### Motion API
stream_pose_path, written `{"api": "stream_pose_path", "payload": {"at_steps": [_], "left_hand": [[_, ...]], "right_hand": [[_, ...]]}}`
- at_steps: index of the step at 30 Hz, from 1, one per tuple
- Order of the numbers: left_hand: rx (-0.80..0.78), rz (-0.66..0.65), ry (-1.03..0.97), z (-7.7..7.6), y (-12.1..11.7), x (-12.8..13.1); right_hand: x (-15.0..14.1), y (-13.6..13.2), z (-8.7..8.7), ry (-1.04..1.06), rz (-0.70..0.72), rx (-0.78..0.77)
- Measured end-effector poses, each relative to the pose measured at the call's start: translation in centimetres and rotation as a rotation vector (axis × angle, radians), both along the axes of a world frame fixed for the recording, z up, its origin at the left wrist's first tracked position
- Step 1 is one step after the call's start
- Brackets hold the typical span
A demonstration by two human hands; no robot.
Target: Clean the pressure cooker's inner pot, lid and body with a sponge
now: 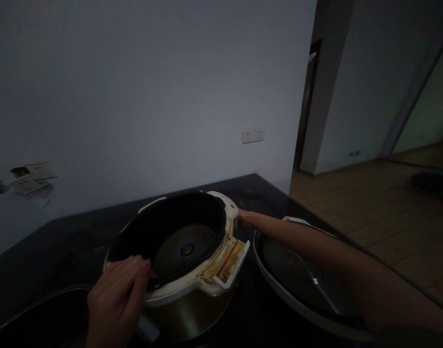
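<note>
A round electric cooker body stands on the dark table, with a stained pale rim and a broken-looking hinge bracket on its near right side. Its dark inside shows a bare base with a small round sensor in the centre; no inner pot sits in it. My left hand is closed over the near left rim, thumb towards the inside. At the far right side, my right hand grips under the rim's lug, its fingertips hidden by the cooker. My right forearm passes above a large round lid-like piece with a pale edge.
A dark round vessel is partly in view at the lower left. The dark glossy table meets a pale wall with a double socket. Damaged sockets hang at the left. Tiled floor lies beyond the table's right edge.
</note>
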State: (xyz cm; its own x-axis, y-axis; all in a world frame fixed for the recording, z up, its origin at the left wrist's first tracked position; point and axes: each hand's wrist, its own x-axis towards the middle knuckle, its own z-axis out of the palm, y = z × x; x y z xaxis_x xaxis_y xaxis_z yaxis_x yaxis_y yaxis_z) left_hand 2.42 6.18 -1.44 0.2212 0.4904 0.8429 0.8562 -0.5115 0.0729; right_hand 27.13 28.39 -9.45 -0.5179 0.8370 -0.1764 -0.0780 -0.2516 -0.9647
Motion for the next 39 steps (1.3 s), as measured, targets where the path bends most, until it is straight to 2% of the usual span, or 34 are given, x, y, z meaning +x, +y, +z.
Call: {"api": "stream_pose_path", "payload": {"at_steps": [4, 8, 15, 20, 25, 29, 34, 38, 39], "left_hand": [[-0.018, 0.002, 0.011, -0.4, 0.2, -0.2], [-0.001, -0.001, -0.030, -0.6, 0.3, -0.3], [0.018, 0.009, -0.055, -0.9, 0.7, -0.4], [0.006, 0.043, -0.077, -1.1, 0.9, -0.3], [-0.049, 0.083, -0.091, -1.0, 0.9, -0.1], [-0.064, 0.114, -0.091, -0.9, 0.8, 0.1], [-0.060, 0.108, -0.077, -0.6, 0.7, 0.4], [-0.068, 0.112, -0.081, -0.5, 0.7, 0.4], [-0.067, 0.116, -0.081, -0.6, 0.7, 0.5]], "right_hand": [[1.0, -0.8, 0.0, -0.069, 0.022, -0.101], [2.5, -1.9, 0.9, -0.109, 0.017, -0.151], [4.6, -4.8, 2.6, -0.154, -0.109, -0.168], [4.3, -8.6, 3.5, -0.125, -0.200, -0.159], [3.0, -12.7, 4.8, -0.067, -0.207, -0.158], [1.4, -15.0, 5.3, 0.008, -0.219, -0.116], [-0.4, -18.2, 4.0, 0.105, -0.343, 0.049], [-2.8, -22.8, 0.9, 0.095, -0.483, 0.171], [-3.7, -24.0, -0.1, 0.038, -0.567, 0.239]]}}
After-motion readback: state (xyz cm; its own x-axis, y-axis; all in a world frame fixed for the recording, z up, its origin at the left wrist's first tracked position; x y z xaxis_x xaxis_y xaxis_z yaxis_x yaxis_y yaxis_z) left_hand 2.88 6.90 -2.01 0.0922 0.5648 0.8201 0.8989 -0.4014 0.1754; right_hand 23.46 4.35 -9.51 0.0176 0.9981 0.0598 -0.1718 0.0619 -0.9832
